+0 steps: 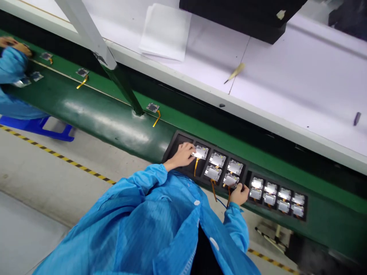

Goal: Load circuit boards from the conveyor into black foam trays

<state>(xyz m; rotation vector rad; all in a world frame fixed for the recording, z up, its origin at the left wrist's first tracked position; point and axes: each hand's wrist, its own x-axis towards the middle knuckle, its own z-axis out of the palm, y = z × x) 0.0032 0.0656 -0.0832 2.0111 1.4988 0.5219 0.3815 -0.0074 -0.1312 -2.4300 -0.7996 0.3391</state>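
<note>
L hand on PCB, R hand at tray edge, can't tell grips, any PCB txt illegible.

Green tabletop, long, glossy in patches, a pale seam running lengthwise. On it, as I see it: a larger black tray and, just beside its right end, a smaller black tray. Farther left, spaced well apart, three loose circuit boards with orange ribbons.

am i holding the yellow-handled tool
No, the yellow-handled tool lies on the white surface, while your left hand and right hand are at the black tray.
</note>
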